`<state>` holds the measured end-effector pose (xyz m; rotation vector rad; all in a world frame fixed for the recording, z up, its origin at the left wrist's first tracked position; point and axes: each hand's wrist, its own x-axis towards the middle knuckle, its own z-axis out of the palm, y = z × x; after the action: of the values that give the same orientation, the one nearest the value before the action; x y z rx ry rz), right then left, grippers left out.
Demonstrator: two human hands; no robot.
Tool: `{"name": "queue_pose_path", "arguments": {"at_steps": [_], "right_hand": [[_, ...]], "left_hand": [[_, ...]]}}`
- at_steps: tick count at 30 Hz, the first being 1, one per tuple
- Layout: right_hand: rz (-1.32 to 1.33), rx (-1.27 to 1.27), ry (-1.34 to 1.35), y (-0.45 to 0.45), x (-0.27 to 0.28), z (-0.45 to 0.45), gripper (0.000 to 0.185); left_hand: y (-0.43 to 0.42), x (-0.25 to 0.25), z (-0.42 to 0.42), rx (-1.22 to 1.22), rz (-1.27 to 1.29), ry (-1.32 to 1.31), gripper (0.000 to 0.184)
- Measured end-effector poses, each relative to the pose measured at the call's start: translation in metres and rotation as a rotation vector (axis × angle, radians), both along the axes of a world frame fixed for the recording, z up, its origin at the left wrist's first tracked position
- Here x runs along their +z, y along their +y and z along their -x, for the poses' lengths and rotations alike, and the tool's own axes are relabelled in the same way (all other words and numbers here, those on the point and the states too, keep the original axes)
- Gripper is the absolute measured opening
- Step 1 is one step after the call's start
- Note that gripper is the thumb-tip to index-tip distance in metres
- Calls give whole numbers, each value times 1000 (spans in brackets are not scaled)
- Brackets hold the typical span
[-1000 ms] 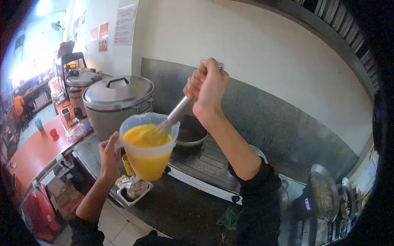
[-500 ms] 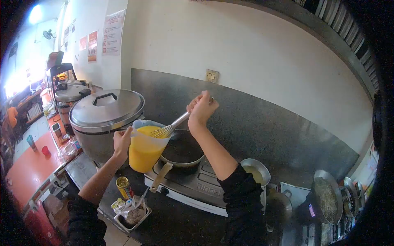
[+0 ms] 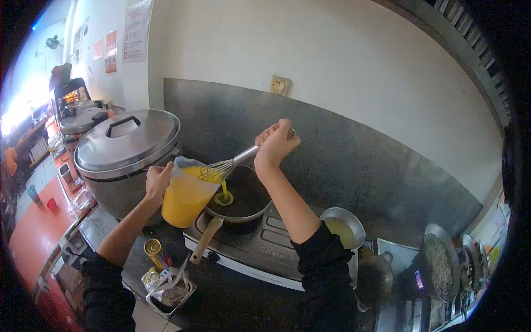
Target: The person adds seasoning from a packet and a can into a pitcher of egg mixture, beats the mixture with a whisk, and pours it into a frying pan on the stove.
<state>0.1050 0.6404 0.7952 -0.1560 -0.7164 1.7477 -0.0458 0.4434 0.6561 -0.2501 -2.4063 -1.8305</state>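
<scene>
My left hand (image 3: 158, 181) is closed on the handle of a translucent plastic jug (image 3: 188, 193) of yellow liquid, which looks like beaten egg. The jug tilts to the right over a dark frying pan (image 3: 243, 193), and a thin yellow stream falls from its lip into the pan, forming a small ring there. In my right hand (image 3: 275, 145) is a metal whisk (image 3: 243, 157), gripped by its handle. The whisk's wires rest at the jug's mouth, partly in the liquid. The pan sits on a Rinnai gas stove (image 3: 265, 243), its wooden handle pointing toward me.
A large lidded metal pot (image 3: 130, 146) stands left of the stove. A gold can (image 3: 156, 253) and a small metal tray (image 3: 171, 301) with plastic bags lie in front. To the right are a pan of pale liquid (image 3: 343, 229) and a wok (image 3: 441, 263). A metal splashback (image 3: 354, 155) rises behind.
The jug has tipped further, and yellow liquid now runs from it into the pan. The whisk remains at the jug's mouth. My view has shifted slightly to the right.
</scene>
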Motion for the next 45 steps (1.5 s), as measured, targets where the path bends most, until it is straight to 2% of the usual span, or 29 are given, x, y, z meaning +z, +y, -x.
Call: {"name": "queue_pose_path", "arguments": {"at_steps": [5,17,20,25,32,35,41,44,45], "right_hand": [[67,26,37,10,-3,-6,35],[110,16,119,35,-9,-18,37],[95,-29,130,42,-13,-24,37],[121,-81,164,54,-18,-32,37],[45,-182,154,59,-46,-35,39],[-32,-190,112,55,-66,-37,40],[-129,-198,60,54,-98,-38,40],[-8,-182,125,43,-97,-42,39],[-37,-199,114,43,-100,-42,40]], "left_hand": [[2,3,8,-102,116,-32,45],[16,23,-6,-79,316,30,49],[20,18,-1,-96,278,38,50],[20,21,7,-142,380,164,53],[22,22,16,-201,346,192,55],[23,27,16,-197,424,256,55],[20,34,13,-231,477,179,54],[16,37,14,-243,475,174,53],[15,32,19,-253,397,162,52]]}}
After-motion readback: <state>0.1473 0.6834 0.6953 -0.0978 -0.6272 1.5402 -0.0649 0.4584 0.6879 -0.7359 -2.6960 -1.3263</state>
